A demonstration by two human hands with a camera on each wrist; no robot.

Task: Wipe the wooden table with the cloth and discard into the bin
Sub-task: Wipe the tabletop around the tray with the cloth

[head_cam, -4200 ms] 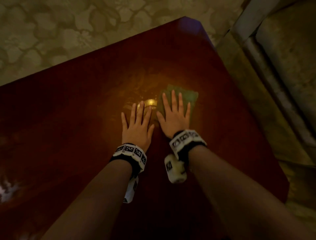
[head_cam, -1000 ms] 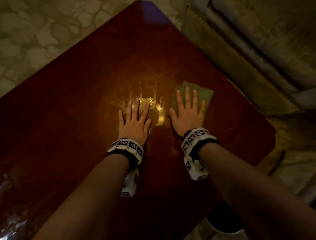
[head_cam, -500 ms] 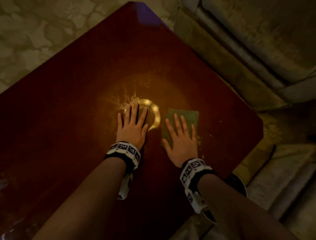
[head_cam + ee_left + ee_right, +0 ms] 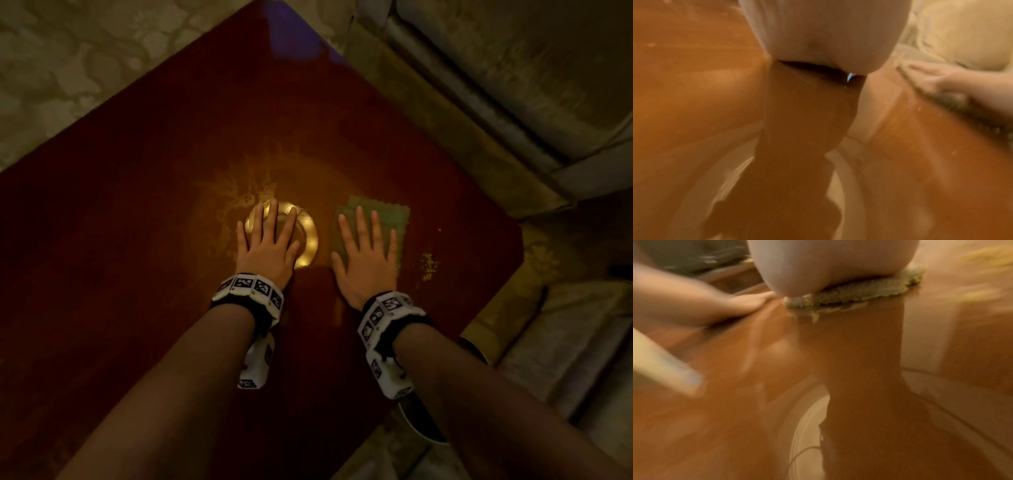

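Observation:
A glossy dark red wooden table [image 4: 137, 240] fills the head view. On it lies a folded green cloth [image 4: 394, 214], and my right hand [image 4: 368, 253] presses flat on it with straight, spread fingers. The right wrist view shows the cloth [image 4: 869, 287] squeezed under my palm. My left hand [image 4: 267, 246] lies flat on the bare wood to the left of the cloth, fingers straight, over a bright ring-shaped reflection. Yellowish crumbs [image 4: 428, 265] lie just right of the cloth. A bin's rim [image 4: 424, 431] peeks from under my right forearm, below the table's near edge.
A beige upholstered sofa [image 4: 531, 85] runs along the table's right side, close to its edge. A patterned carpet [image 4: 68, 68] lies beyond the far left edge. The table's right corner [image 4: 519, 240] is a short way from the cloth.
My right hand slid the cloth from the far side of the table back toward me, then slightly right. Crumbs now show to the cloth's right. The left hand stays planted.

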